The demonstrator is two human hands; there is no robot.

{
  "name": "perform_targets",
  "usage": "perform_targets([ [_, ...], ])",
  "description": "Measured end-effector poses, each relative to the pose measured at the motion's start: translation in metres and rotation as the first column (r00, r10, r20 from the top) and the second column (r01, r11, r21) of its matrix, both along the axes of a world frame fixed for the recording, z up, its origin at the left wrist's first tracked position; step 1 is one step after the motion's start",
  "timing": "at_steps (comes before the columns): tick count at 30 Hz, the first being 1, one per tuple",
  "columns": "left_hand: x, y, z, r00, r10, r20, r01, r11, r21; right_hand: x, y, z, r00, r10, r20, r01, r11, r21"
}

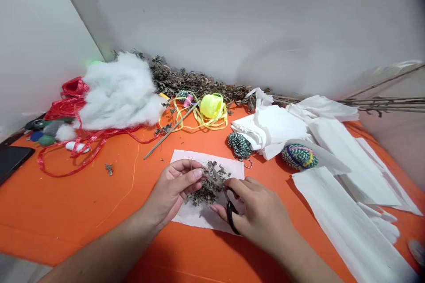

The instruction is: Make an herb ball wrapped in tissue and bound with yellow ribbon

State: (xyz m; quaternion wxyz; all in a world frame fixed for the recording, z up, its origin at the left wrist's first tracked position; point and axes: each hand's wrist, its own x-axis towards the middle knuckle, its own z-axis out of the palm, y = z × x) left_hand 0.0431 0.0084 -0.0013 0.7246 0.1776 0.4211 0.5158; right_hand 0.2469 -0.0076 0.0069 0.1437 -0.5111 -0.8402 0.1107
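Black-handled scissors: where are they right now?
In the head view, the black-handled scissors are in the right hand, below and just right of centre, blades near the left hand, over dried leaf bits on the white sheet.

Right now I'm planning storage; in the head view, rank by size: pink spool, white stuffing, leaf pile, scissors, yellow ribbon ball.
White stuffing
Leaf pile
Yellow ribbon ball
Pink spool
Unranked: scissors, partly hidden by the right hand.

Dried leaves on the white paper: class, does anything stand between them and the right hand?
Yes: the scissors, held in the right hand, reach over the dried leaves toward the left hand. Nothing else visible stands between.
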Motion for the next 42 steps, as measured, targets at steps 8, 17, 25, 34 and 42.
perform_targets([
  [8, 0.001, -0.002, -0.002, 0.999, -0.026, -0.039, 0.026, 1.0, -0.003, 0.001, 0.001, -0.016, 0.987, 0.009, -0.162, 0.015, 0.989, 0.147],
  [17, 0.003, -0.004, -0.002, 0.998, -0.055, 0.008, 0.055, 0.998, 0.003, -0.002, 0.0, -0.012, 0.958, 0.006, -0.288, -0.002, 1.0, 0.013],
  [25, 0.007, -0.006, -0.005, 0.998, -0.06, 0.005, 0.06, 0.997, -0.039, -0.01, -0.001, -0.015, 0.933, 0.014, -0.359, -0.025, 0.999, -0.027],
  [34, 0.009, -0.006, -0.003, 0.999, -0.048, -0.015, 0.048, 0.999, 0.001, -0.005, -0.002, -0.019, 0.939, -0.006, -0.345, -0.009, 0.999, -0.042],
  [42, 0.008, -0.006, -0.005, 0.997, -0.021, -0.075, 0.023, 0.999, 0.024, -0.003, 0.001, -0.021, 0.944, 0.037, -0.327, -0.037, 0.999, 0.005],
])
